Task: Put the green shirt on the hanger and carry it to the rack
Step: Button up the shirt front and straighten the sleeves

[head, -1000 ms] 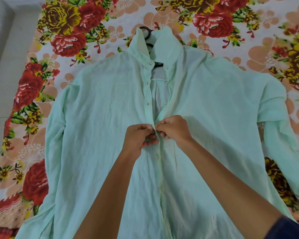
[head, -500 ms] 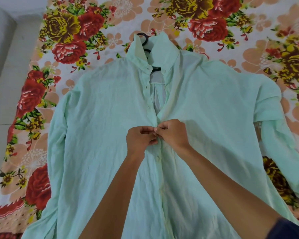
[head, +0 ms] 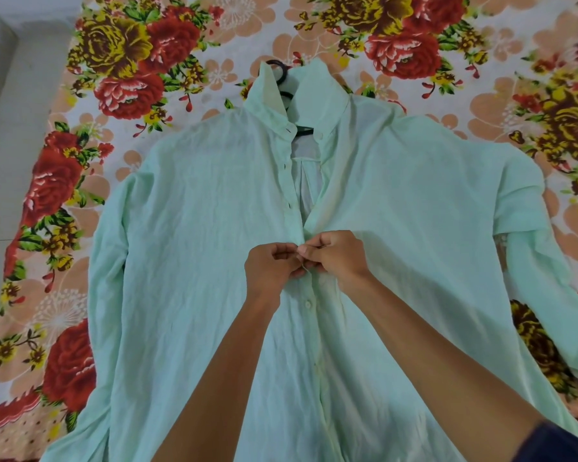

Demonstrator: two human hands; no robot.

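Your green shirt (head: 187, 261) lies flat and front-up on the bed, spread over a flowered bedsheet (head: 114, 61), collar pointing away from you and sleeves out to both sides. The black hanger (head: 281, 73) is already inside it: you can see its hook poking out above the collar and a short dark piece of it in the open neck.

Your left hand (head: 269, 266) and right hand (head: 339, 255) meet at the middle of the shirt front, knuckles nearly touching. Both are curled closed, fingertips pinching the two edges of the button strip together at one button. Above your hands the front gapes open up to the collar, with small dark buttonholes showing along the left edge. Just below your hands one pale button (head: 308, 305) sits fastened, and the front is closed from there down.

The right sleeve is folded back on itself near the elbow. A strip of pale floor (head: 10, 128) shows at the left of the bed.
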